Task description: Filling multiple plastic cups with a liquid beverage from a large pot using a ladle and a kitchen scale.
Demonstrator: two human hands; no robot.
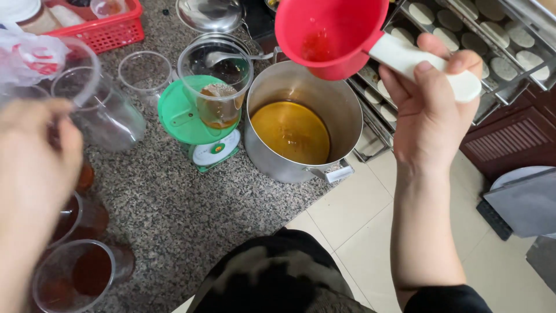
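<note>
A red ladle (330, 35) with a white handle, clamped in the right hand (431, 101), hangs nearly empty above the steel pot (301, 124) of amber liquid at the counter's front edge, one plastic cup (215, 87) part-filled on the green scale (194, 119), while the blurred left hand (32, 168) hides its fingers.

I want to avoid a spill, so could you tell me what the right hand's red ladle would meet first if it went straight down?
Most likely the amber liquid in the steel pot: the right hand holds the red ladle roughly above its far rim, though depth is unclear.
</note>
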